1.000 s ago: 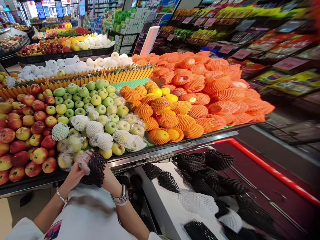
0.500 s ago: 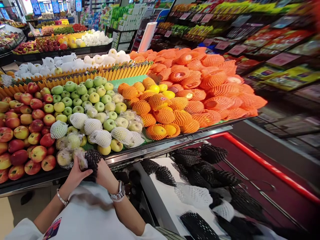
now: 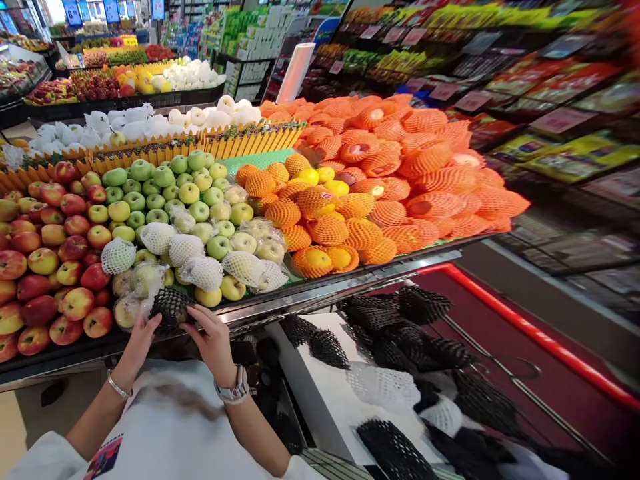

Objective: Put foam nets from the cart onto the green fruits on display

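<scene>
Nearest to me, the white shirt (image 3: 165,420) fills the bottom of my feed, a bracelet (image 3: 119,385) on the left wrist and a watch (image 3: 235,389) on the right. Now the hands: the black foam net (image 3: 171,303) sits between them at the front of the fruit counter, just beside the bagged apples (image 3: 129,312). The right hand (image 3: 213,337) has its thumb and fingers narrowed on the net's right end. The left hand (image 3: 141,339) is at the other side, thumb and fingertips close together by clear film; whether they grip net or film, I can't tell. Nor can I tell what the mesh holds.

For good handling here, I'd want support from both ends, light fingertips, no nail hooked in the mesh, and the film kept free of it. Gentle pressure, too: fruit would bruise against its neighbours.

To the right, loose black nets (image 3: 330,348) lie on a white surface (image 3: 320,380). Beyond the hands come white-netted fruit (image 3: 201,273), red apples (image 3: 77,303) at left, green apples (image 3: 143,170) behind, and orange-netted fruit (image 3: 327,230) at right. Farther off, a yellow picket strip (image 3: 240,145), then white-wrapped fruit (image 3: 100,130), and blurred packet shelves (image 3: 540,87).
</scene>
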The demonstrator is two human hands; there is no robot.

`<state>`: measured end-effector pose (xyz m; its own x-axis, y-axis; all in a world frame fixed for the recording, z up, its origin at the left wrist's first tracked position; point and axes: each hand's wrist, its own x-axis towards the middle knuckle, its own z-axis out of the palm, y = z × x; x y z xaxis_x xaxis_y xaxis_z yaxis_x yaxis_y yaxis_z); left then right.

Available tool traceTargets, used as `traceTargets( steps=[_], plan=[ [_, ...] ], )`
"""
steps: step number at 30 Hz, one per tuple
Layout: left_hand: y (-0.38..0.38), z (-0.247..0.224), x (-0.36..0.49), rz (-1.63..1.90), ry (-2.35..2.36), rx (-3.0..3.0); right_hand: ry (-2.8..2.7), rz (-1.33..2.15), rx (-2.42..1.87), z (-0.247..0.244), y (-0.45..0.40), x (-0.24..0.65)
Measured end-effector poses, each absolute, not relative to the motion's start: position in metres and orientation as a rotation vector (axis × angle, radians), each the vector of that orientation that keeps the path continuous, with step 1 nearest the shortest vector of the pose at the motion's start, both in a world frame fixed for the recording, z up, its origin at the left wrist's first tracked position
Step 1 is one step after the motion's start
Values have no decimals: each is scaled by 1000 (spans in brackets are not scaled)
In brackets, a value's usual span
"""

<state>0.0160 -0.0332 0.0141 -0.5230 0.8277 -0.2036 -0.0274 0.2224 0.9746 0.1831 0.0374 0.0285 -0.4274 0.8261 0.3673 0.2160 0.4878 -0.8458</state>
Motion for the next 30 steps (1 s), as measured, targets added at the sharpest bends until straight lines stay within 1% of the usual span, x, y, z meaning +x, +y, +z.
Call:
traceTargets(
  steps=[3, 5, 11, 13, 17, 19, 21, 23, 28, 30],
  plan=[
    [-35, 17, 20, 1342, 1728, 741, -2035, 1020, -862, 23, 39, 178],
    [-36, 22, 23, 1325, 1718, 842, -2114, 1054, -834, 19, 39, 177],
    [-32, 41, 29, 1216, 1696, 1088, -2222, 1009, -759, 14, 30, 173],
    [-31, 42, 28, 1230, 1673, 998, -2224, 1008, -777, 16, 28, 171],
    [-30, 34, 23, 1350, 1716, 618, -2194, 995, -822, 16, 28, 166],
    [-30, 35, 20, 1395, 1634, 589, -2155, 995, -857, 13, 29, 167],
    [-29, 42, 16, 1464, 1560, 658, -2115, 992, -893, 10, 30, 170],
    [-27, 53, 12, 1506, 1587, 822, -2119, 984, -882, 9, 31, 173],
    [-16, 71, 7, 1296, 1768, 1263, -2209, 992, -769, 13, 29, 173],
    [-12, 69, 8, 1307, 1880, 1335, -2198, 991, -771, 12, 27, 172]
  ],
)
